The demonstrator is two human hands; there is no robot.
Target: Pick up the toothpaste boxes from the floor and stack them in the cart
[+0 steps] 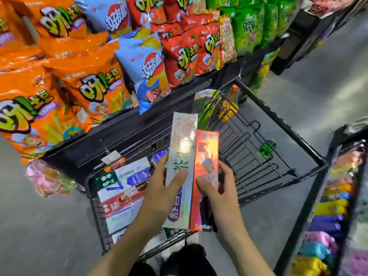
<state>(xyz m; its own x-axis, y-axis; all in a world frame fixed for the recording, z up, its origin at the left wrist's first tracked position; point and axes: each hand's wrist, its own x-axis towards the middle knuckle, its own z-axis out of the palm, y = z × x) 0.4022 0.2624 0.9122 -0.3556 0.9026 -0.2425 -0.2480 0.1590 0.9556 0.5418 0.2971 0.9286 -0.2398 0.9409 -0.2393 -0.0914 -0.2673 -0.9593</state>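
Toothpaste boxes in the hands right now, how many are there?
2: a silver box in the left hand, a red box in the right hand.

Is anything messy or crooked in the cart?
Mostly tidy: boxes in the cart form a neat stack on its left side. One green box lies alone and crooked on the wire bottom. The left hand and right hand hold two more.

Silver box (182, 156) and red box (205, 176) side by side, touching, lengthwise above cart (278, 120). More boxes (123, 194) stacked flat in cart's left end.
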